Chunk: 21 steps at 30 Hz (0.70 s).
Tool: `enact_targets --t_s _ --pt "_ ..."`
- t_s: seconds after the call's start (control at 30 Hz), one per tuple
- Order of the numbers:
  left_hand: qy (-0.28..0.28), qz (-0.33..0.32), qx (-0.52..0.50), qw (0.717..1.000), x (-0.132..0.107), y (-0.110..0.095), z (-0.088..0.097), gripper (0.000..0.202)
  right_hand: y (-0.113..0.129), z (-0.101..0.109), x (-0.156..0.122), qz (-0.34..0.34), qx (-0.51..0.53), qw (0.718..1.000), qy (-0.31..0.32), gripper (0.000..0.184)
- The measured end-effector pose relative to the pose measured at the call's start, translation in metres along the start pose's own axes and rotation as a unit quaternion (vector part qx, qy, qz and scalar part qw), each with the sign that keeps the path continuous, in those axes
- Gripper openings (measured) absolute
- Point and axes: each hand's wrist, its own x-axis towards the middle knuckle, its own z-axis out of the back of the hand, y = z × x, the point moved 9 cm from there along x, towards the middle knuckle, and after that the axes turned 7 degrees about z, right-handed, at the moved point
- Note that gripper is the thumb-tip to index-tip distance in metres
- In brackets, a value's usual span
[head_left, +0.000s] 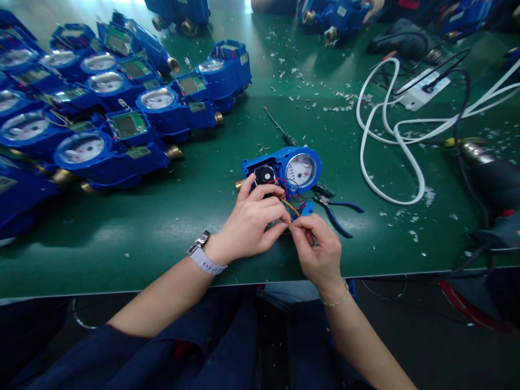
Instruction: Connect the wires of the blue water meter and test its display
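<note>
My left fingers [271, 203] hid part of the blue meter [299, 171]; both they and my right fingers [312, 225] pinched what looked like a wire [291, 223], too small to make out surely. Pliers [324, 201] lay at three o'clock, white cable [414, 179] beyond at two. The meter sat at twelve, just past my fingertips.

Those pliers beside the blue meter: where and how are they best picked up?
Probably by the blue handles, coming from the person's right. The pliers lie on the green tabletop with handles spread toward that side, while their head sits close to the meter and its exposed wires.
</note>
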Motion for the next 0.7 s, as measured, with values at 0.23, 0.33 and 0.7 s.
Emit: enact_targets --t_s 0.23,0.33,0.7 --pt "-0.004 0.002 -0.013 1.000 0.001 -0.003 0.000 0.011 -0.011 -0.004 -0.008 -0.058 0.087 0.994 -0.032 0.011" --pt "-0.001 0.003 -0.016 1.000 0.001 -0.004 0.000 0.012 -0.015 -0.005 -0.012 -0.079 0.115 0.990 -0.035 0.010" --pt "-0.003 -0.005 -0.027 1.000 0.000 -0.004 0.001 0.012 -0.018 -0.015 -0.013 -0.128 0.237 0.963 -0.029 0.008"
